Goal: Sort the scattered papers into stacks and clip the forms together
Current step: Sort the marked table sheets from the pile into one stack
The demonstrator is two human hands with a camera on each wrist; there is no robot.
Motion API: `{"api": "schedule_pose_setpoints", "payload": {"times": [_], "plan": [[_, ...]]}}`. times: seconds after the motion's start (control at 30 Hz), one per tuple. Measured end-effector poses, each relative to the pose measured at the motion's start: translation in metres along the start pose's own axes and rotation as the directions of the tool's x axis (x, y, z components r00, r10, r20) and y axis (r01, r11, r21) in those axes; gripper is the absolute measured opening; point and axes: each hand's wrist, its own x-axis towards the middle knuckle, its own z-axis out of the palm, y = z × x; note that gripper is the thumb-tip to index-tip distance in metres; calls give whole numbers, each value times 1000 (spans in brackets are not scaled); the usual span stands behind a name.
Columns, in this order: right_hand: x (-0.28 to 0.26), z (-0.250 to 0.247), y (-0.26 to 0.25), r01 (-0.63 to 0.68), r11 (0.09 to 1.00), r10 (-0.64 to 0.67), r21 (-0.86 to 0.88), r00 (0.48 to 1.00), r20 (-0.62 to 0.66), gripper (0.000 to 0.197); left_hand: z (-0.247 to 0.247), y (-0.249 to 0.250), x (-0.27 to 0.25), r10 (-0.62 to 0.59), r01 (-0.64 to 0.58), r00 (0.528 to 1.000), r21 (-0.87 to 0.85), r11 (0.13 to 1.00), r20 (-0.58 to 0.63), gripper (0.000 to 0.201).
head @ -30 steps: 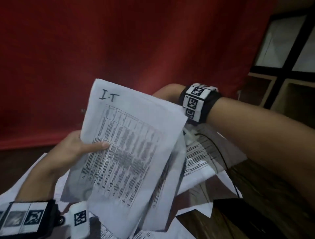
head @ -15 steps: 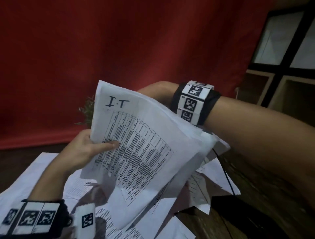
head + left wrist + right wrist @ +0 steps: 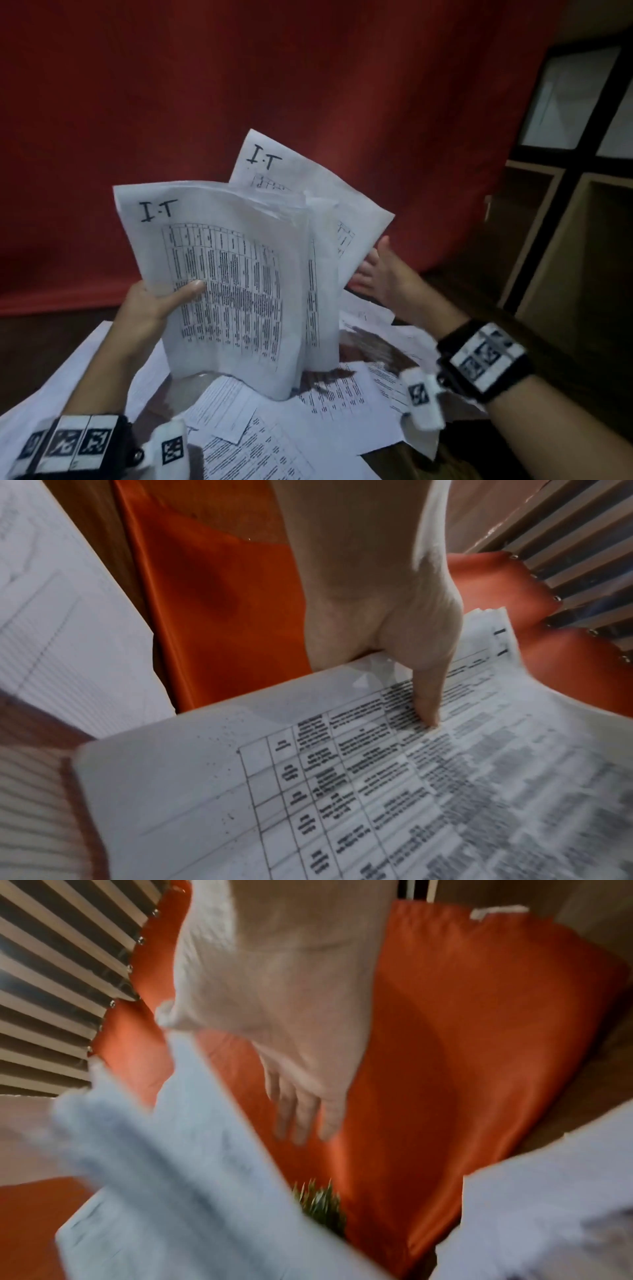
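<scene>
a sheaf of forms (image 3: pixel 233 291) is pinched upright by the left hand (image 3: pixel 150 308), thumb on top; the right hand (image 3: pixel 380 274), fingers spread, is held just beside its far sheet.

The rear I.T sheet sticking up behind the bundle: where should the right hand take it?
Judging from the head view, pinch the rear I.T sheet at its free right edge, coming from the right, where the open right hand is already beside it. The left hand grips the bundle's left edge.
</scene>
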Motion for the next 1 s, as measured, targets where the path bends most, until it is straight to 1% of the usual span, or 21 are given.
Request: {"api": "schedule_pose_setpoints", "payload": {"times": [0.07,0.1,0.13,0.2,0.23,0.3,0.33,0.4,0.43,0.47,0.57,0.63,0.67,0.73,0.77,0.83,0.87,0.9,0.93,0.97,1.0], "plan": [[-5,21,14,124,974,-115,188,992,-55,132,10,-3,2,-25,24,999,-21,999,-24,66],[-6,30,17,170,956,-149,238,983,-103,125,15,-4,2,-35,34,999,-31,999,-40,62],[-7,38,18,212,948,-175,238,970,-168,111,20,-4,2,-44,41,997,-43,998,-56,55],[-4,53,17,276,953,-233,124,932,-279,69,30,-3,1,-54,50,996,-51,997,-74,39],[-3,58,16,299,952,-269,57,914,-303,58,36,-1,-1,-50,47,996,-45,998,-70,36],[-3,66,9,322,946,-314,-39,880,-355,48,47,4,-6,-19,18,999,-13,1000,-47,35],[-2,67,5,330,942,-330,-66,869,-367,35,53,6,-8,8,-8,999,1,1000,-35,38],[-2,65,-1,337,939,-336,-61,872,-355,10,61,10,-12,71,-70,997,23,997,-15,46],[-1,64,-3,339,939,-335,-53,871,-358,7,64,12,-14,94,-94,996,39,995,-5,50],[-1,63,-5,343,938,-335,-43,869,-365,12,64,13,-15,113,-113,994,53,992,8,55],[-1,56,2,368,929,-336,28,873,-354,38,58,14,-13,136,-136,991,16,991,14,73],[-2,53,14,343,936,-298,81,893,-338,52,51,12,-10,141,-141,990,-53,989,-2,89],[-2,52,21,315,944,-267,95,903,-337,58,50,11,-9,134,-134,991,-62,989,-11,92],[-4,53,30,242,968,-209,63,923,-324,65,48,5,-8,119,-119,993,-92,989,-6,84],[-4,54,33,207,978,-187,31,931,-314,60,50,2,-9,116,-115,993,-113,987,0,80],[-3,55,35,173,985,-163,6,938,-306,32,56,-2,-11,116,-120,993,-127,985,-38,78],[-3,56,34,185,983,-171,15,938,-303,21,60,0,-12,121,-130,990,-127,983,-74,70],[-4,58,30,215,976,-197,27,933,-302,16,64,2,-13,131,-146,985,-137,980,-111,53],[-4,58,29,256,966,-232,44,926,-298,16,67,6,-13,146,-167,978,-147,975,-147,33],[-3,57,27,292,954,-261,62,917,-302,17,67,10,-13,158,-183,973,-151,971,-168,19],[-2,57,27,309,948,-273,75,912,-307,21,66,13,-13,169,-193,972,-146,970,-163,16]]}}
